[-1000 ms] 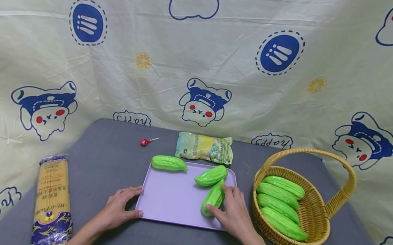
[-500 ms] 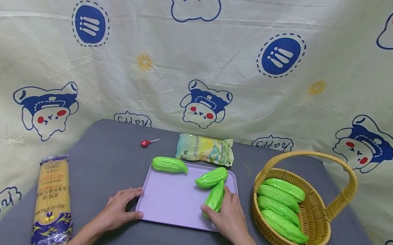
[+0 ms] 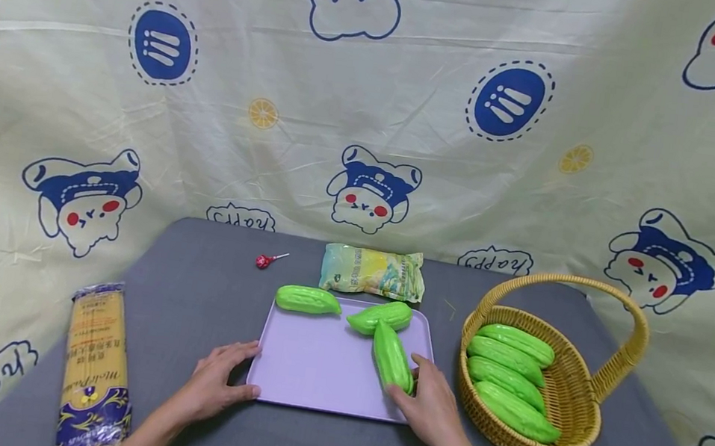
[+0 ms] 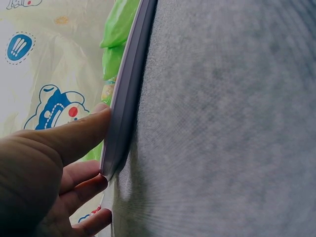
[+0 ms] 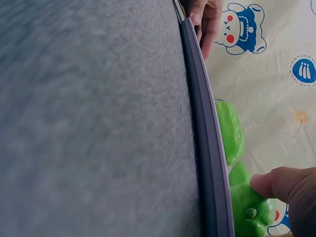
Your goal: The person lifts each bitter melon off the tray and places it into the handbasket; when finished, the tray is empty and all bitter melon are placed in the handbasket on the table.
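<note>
A lilac tray (image 3: 318,368) lies on the table. At its front left corner my left hand (image 3: 218,378) holds the rim between thumb and fingers; in the left wrist view the thumb (image 4: 84,133) lies at the tray edge (image 4: 121,113). My right hand (image 3: 431,406) holds the near end of a green bitter melon (image 3: 390,355) on the tray's right side, thumb against it. The right wrist view shows the stem end of that melon (image 5: 249,212). Its far tip meets a second bitter melon (image 3: 380,318). A third bitter melon (image 3: 307,299) lies across the back left rim.
To the right stands a wicker basket (image 3: 568,424) with a tall handle and several bitter melons (image 3: 506,382) inside. Behind the tray lie a yellow-green packet (image 3: 373,272) and a red lollipop (image 3: 264,261). A spaghetti pack (image 3: 97,369) lies at left. A printed cloth (image 3: 237,162) hangs behind.
The held melon has turned, its near end swinging right, and my right hand has moved slightly right with it. The second melon has shifted a little left. My left hand stays put.
</note>
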`<state>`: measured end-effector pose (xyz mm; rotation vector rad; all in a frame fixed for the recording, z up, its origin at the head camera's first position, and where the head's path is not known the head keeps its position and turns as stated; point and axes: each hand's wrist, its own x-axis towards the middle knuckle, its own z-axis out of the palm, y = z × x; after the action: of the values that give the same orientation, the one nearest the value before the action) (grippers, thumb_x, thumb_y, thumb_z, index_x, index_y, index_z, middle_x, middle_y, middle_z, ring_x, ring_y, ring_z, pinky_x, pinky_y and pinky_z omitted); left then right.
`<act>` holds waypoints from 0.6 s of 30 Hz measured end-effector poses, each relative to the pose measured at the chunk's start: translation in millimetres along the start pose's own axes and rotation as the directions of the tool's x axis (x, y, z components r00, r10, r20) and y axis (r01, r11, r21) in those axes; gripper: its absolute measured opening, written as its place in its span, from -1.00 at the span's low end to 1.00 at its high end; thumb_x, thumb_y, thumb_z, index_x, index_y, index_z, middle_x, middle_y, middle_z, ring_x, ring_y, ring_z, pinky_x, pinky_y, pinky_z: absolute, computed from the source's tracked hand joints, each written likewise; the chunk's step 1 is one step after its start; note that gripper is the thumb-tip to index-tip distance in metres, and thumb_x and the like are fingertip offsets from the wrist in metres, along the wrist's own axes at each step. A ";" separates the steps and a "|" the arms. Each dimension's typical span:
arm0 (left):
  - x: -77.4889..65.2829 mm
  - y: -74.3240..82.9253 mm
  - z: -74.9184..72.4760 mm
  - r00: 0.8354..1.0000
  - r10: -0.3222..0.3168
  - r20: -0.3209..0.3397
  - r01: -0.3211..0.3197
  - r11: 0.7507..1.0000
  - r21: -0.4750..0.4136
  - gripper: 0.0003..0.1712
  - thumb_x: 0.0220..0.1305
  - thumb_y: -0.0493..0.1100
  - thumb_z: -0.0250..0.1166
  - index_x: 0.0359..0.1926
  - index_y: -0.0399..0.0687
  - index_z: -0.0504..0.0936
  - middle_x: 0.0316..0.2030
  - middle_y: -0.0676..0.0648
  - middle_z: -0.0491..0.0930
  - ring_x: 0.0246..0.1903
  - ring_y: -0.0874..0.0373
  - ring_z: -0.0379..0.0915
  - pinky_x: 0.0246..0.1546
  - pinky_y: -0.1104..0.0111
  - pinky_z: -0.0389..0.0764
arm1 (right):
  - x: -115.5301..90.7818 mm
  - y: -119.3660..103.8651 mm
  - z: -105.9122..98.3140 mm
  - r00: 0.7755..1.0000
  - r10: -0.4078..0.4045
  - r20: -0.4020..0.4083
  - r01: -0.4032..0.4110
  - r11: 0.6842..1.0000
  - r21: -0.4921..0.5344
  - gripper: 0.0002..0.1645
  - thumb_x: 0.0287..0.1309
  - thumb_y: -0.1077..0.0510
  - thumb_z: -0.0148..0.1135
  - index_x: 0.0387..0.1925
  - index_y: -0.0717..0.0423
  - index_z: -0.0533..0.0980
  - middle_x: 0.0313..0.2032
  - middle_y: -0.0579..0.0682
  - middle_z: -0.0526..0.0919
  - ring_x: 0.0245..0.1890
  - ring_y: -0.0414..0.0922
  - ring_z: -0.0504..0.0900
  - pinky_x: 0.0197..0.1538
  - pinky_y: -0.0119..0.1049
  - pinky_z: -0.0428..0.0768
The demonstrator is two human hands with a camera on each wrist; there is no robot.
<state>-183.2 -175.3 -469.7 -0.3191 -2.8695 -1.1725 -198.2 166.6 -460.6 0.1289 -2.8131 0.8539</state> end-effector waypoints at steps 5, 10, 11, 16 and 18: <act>0.4 -0.4 0.7 1.000 -0.004 0.000 0.004 1.000 0.003 -0.24 -0.05 -0.01 0.46 0.20 -0.15 0.47 0.26 -0.13 0.43 0.29 -0.20 0.18 0.17 -0.18 0.10 | -4.8 5.5 -2.2 0.996 -0.081 -0.038 0.080 0.997 -0.013 -0.27 -0.17 0.07 0.43 0.09 0.27 0.45 -0.19 0.08 0.55 -0.19 -0.09 0.49 -0.14 -0.18 0.48; 0.6 -0.2 0.7 1.000 -0.004 -0.001 0.004 1.000 0.006 -0.24 -0.05 0.00 0.46 0.20 -0.14 0.47 0.26 -0.13 0.43 0.30 -0.20 0.18 0.17 -0.18 0.10 | -6.3 9.5 -2.4 0.989 -0.135 -0.053 0.135 0.991 -0.013 -0.32 -0.23 0.15 0.46 0.05 0.18 0.50 -0.22 0.01 0.48 -0.23 -0.17 0.39 -0.19 -0.28 0.38; 0.6 -0.3 0.7 1.000 -0.004 -0.001 0.004 1.000 0.005 -0.24 -0.05 0.00 0.46 0.20 -0.14 0.47 0.26 -0.12 0.43 0.30 -0.19 0.18 0.18 -0.17 0.10 | -6.4 10.1 -2.1 0.989 -0.141 -0.052 0.141 0.990 -0.010 -0.32 -0.23 0.16 0.47 0.06 0.16 0.50 -0.22 0.00 0.47 -0.22 -0.18 0.39 -0.18 -0.29 0.38; 0.7 -1.0 0.8 1.000 -0.005 0.000 0.005 1.000 0.006 -0.24 -0.05 0.01 0.45 0.20 -0.13 0.47 0.27 -0.11 0.42 0.31 -0.19 0.17 0.18 -0.17 0.09 | -6.7 11.6 -0.7 0.986 -0.161 -0.053 0.162 0.986 0.028 -0.36 -0.16 0.10 0.46 0.06 0.10 0.50 -0.20 -0.01 0.49 -0.17 -0.17 0.43 -0.14 -0.27 0.42; 0.5 -1.1 0.8 1.000 -0.007 0.002 0.007 1.000 0.006 -0.24 -0.05 0.01 0.46 0.20 -0.12 0.47 0.27 -0.11 0.42 0.31 -0.19 0.17 0.18 -0.17 0.09 | -6.4 11.9 0.0 0.985 -0.164 -0.058 0.166 0.985 0.037 -0.38 -0.13 0.07 0.45 0.05 0.10 0.51 -0.18 0.00 0.52 -0.15 -0.15 0.47 -0.14 -0.25 0.44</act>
<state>-183.9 -175.4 -470.9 -0.3108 -2.8770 -1.1652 -193.6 176.6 -468.4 0.3351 -2.6893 0.8643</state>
